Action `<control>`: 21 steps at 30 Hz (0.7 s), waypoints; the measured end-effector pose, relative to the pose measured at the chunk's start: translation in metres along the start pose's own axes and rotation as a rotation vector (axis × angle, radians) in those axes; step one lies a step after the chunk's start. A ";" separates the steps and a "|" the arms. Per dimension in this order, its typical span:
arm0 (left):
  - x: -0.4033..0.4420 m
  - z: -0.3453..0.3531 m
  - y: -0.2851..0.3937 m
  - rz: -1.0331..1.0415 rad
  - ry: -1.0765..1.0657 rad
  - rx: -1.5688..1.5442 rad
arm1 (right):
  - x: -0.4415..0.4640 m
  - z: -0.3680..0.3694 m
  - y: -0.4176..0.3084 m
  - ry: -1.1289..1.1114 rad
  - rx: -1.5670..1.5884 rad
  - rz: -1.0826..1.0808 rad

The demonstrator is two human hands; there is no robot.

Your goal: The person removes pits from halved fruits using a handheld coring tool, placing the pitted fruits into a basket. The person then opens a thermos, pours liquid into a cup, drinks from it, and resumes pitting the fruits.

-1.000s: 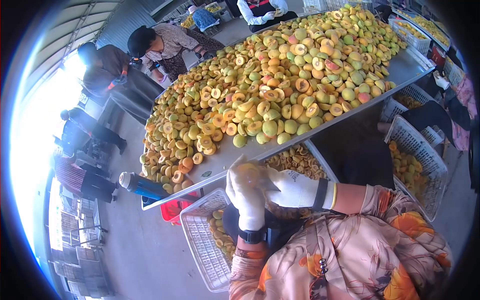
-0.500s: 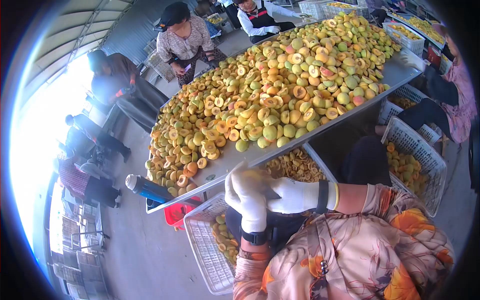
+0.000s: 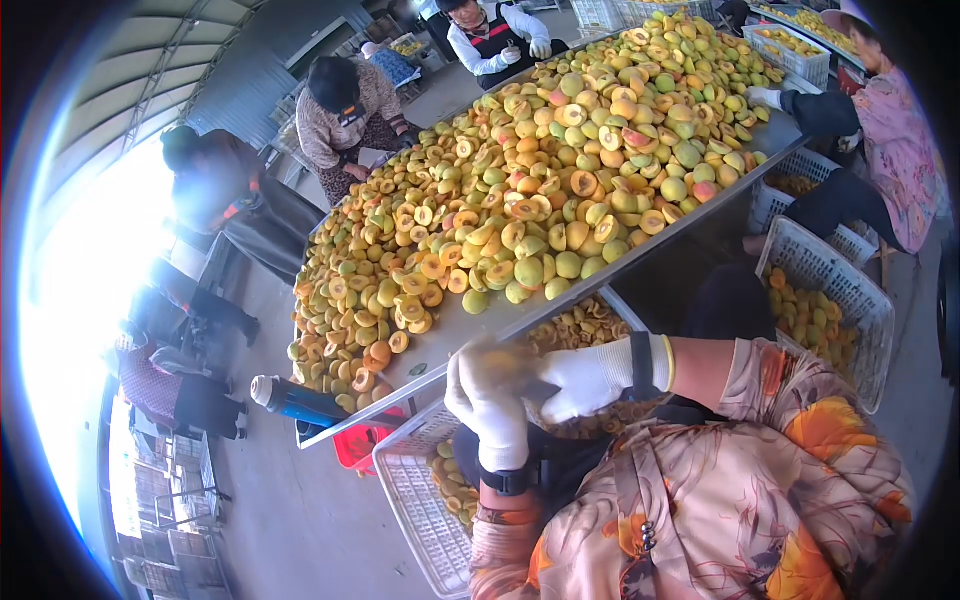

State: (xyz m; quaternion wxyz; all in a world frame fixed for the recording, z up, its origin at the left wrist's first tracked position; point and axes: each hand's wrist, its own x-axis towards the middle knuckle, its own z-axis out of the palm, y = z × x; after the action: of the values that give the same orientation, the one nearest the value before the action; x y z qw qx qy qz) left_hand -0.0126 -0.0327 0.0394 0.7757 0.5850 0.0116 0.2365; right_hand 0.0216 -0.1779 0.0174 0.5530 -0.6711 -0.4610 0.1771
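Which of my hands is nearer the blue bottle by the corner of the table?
Your left hand: it is to the right of the blue bottle, not touching it. Your right hand is farther right, beyond the left.

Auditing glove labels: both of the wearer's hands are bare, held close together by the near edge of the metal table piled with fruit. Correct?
Not quite: they aren't bare. The left hand and right hand both wear white gloves, as the head view shows. The rest stands: held close together by the near edge of the metal table piled with fruit.
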 end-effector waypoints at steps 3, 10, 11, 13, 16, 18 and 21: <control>0.008 0.001 -0.002 0.033 -0.050 0.011 | -0.004 0.003 -0.004 -0.078 0.160 0.166; 0.011 0.001 -0.001 0.004 -0.205 0.061 | -0.010 -0.013 -0.023 -0.232 0.643 0.435; 0.010 0.000 -0.003 -0.049 -0.226 -0.022 | -0.011 -0.014 -0.022 -0.275 0.768 0.469; 0.006 -0.003 -0.006 -0.155 -0.259 -0.191 | -0.013 -0.017 -0.018 -0.355 0.914 0.493; 0.011 -0.008 -0.001 -0.284 -0.111 -0.255 | -0.014 -0.020 -0.009 -0.394 0.922 0.467; 0.021 -0.038 0.001 -0.252 0.062 -0.137 | -0.019 -0.024 -0.008 -0.336 0.854 0.464; 0.031 -0.136 -0.021 -0.180 0.178 0.292 | -0.032 -0.023 0.060 -0.164 -0.172 0.415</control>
State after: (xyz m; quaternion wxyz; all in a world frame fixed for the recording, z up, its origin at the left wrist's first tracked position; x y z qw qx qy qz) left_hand -0.0178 0.0976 -0.0151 0.6966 0.6647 0.1666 0.2125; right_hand 0.0478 -0.2150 -0.0376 0.4064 -0.7794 -0.3700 0.3009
